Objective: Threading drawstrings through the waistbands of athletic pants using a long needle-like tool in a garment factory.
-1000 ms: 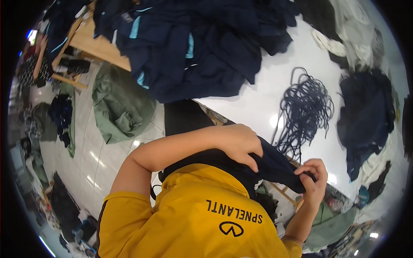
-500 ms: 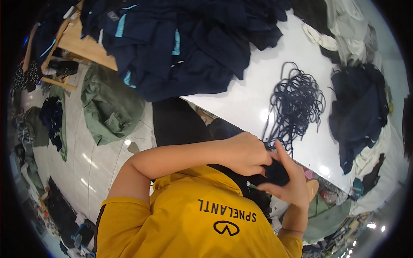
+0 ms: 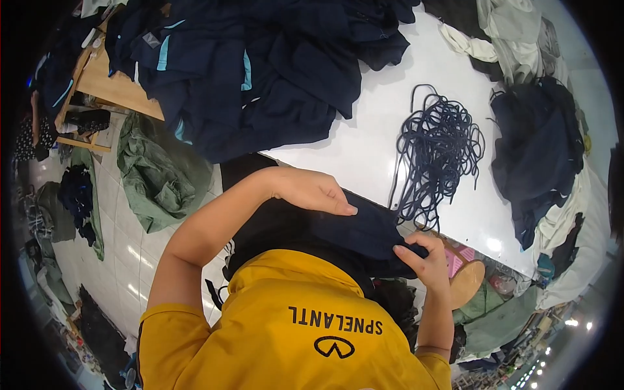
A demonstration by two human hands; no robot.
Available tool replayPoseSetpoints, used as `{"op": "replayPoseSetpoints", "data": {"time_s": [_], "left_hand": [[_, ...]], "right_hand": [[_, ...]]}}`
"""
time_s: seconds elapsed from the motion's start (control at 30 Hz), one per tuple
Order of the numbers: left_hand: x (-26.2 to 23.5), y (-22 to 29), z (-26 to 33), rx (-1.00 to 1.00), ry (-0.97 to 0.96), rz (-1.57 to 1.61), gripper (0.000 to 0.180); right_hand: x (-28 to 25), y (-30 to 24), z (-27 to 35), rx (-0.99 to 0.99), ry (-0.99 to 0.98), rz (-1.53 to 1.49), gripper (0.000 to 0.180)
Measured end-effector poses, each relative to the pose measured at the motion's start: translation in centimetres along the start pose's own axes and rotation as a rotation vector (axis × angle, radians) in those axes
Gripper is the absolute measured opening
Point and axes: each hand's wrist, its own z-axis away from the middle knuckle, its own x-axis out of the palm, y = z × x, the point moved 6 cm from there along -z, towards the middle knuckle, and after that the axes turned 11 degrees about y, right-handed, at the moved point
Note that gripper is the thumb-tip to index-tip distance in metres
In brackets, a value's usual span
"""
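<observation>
- Since the frame a second ago the left hand (image 3: pixel 312 192) has moved off the bunched fabric and now lies flat; the right hand (image 3: pixel 422 260) has come in closer to the body, and the garment sits lower and more spread out.
- Thing in hand: a dark navy folded cloth garment (image 3: pixel 354 234), lying across the near edge of the white bench (image 3: pixel 390 130), partly over the person's front, between the two hands.
- Left hand: open, palm down, fingers straight, pressing on the top of the garment.
- Right hand: closed in a pinch on the garment's right edge, thumb and fingers gripping the fabric.
- Surroundings: a tangled heap of dark blue cord (image 3: pixel 439 153) lies on the bench just beyond the garment, apart from both hands. A large pile of navy clothing with light blue trim (image 3: pixel 253 71) covers the far left of the bench. A second dark clothing heap (image 3: pixel 536 149) lies at the right. A green fabric bundle (image 3: pixel 156 172) rests on the tiled floor (image 3: pixel 110 260) to the left.
- Judgement on method: the flat hand should hold the layers steady while the pinching hand draws the edge taut and square; uneven tension would likely leave a crease or a skewed fold.
- Judgement on risk: the cord heap is near enough to snag if the garment slides forward.
</observation>
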Motion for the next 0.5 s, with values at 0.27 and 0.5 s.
{"op": "replayPoseSetpoints", "data": {"time_s": [0.27, 0.5], "left_hand": [[1.2, 1.7, -0.1, 0.076, -0.007, 0.149, 0.031], [1.0, 1.7, 0.3, 0.166, 0.095, 0.335, 0.025]], "right_hand": [[-0.6, -1.7, -0.7, -0.191, 0.084, 0.023, 0.011], [0.0, 1.2, -0.9, 0.054, 0.033, -0.292, 0.009]]}}
